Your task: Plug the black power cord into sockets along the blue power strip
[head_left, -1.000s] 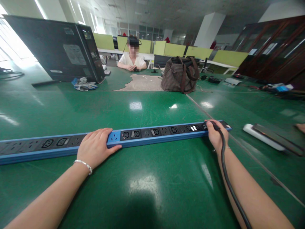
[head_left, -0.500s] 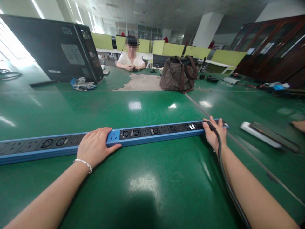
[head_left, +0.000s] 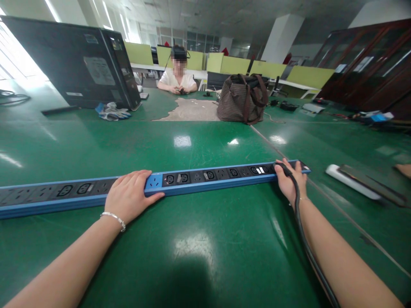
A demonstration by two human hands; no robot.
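Note:
A long blue power strip (head_left: 205, 185) with black sockets lies across the green table, its left end running out of view. My left hand (head_left: 126, 196) is wrapped over the strip left of its middle, beside a blue socket, thumb along the near side. Near the right end, my right hand (head_left: 292, 182) grips the strip with fingers over the far side. A black power cord (head_left: 302, 231) runs from a plug at the strip's right end, over my right hand and wrist, down to the bottom edge. The plug is partly hidden by my thumb.
Right of the strip lie a white bar-shaped object (head_left: 349, 182) and a dark flat object (head_left: 374, 184). Farther off are a brown bag (head_left: 239, 100), a black computer case (head_left: 80, 68) and gloves (head_left: 112, 112). Another person (head_left: 178, 79) sits across the table (head_left: 205, 141).
The view has shifted very slightly. Both hands keep their places on the power strip, and the cord lies as before.

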